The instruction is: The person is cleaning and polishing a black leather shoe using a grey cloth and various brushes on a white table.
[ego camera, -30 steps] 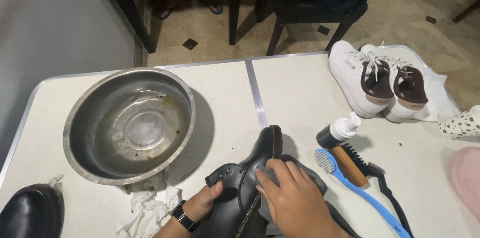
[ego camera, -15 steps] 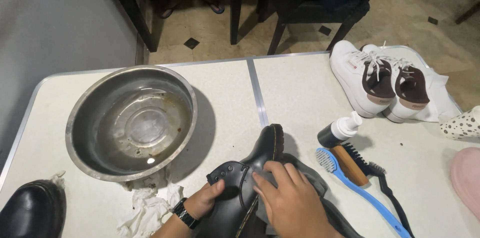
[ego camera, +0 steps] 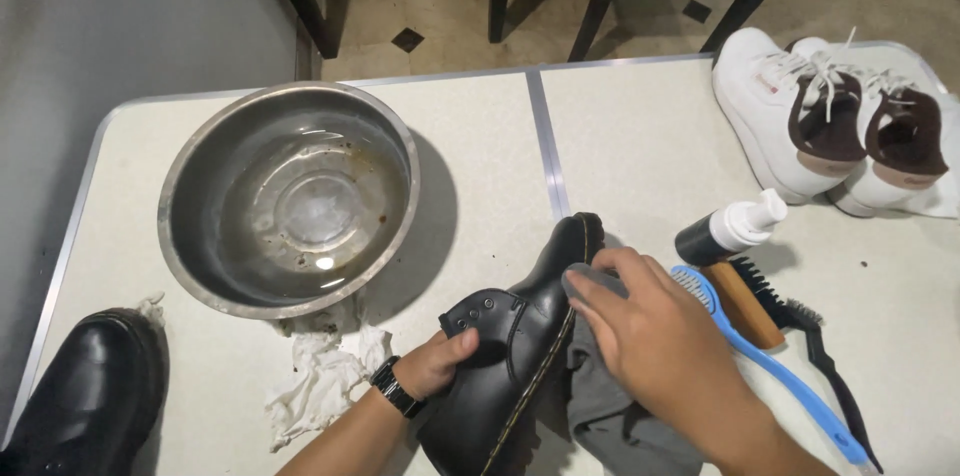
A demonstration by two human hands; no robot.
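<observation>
Since a second ago the right hand (ego camera: 660,331) has slid a little up the black boot (ego camera: 520,336) toward its toe, and the grey cloth (ego camera: 610,406) has gone along under its fingers; the left hand (ego camera: 440,361) has kept its place at the boot's collar. The boot lies tilted on the table (ego camera: 480,156) at the near edge, toe pointing away, yellow stitching showing along the sole. The left hand, with a dark watch (ego camera: 393,388) on its wrist, is closed around the boot's ankle, thumb over the eyelets. The right hand presses flat on the cloth against the upper, fingers bent over it and gripping it; the rest of the cloth hangs down beside the boot.

Just left of the left wrist lies a crumpled white rag (ego camera: 320,376), partly under the rim of a steel bowl (ego camera: 290,196) that holds a little water. At the near left corner stands a second black boot (ego camera: 90,396).

Just right of the right hand lie a blue-handled brush (ego camera: 770,366), a wooden brush (ego camera: 745,306) and a thin black brush (ego camera: 835,366), close together. Beyond them a small dark bottle with a white cap (ego camera: 730,228) lies on its side. Farther back on the right sits a pair of white sneakers (ego camera: 830,126) side by side on a white cloth (ego camera: 940,201). Past the table's far edge are a tiled floor (ego camera: 420,6) and dark chair legs (ego camera: 590,6).
</observation>
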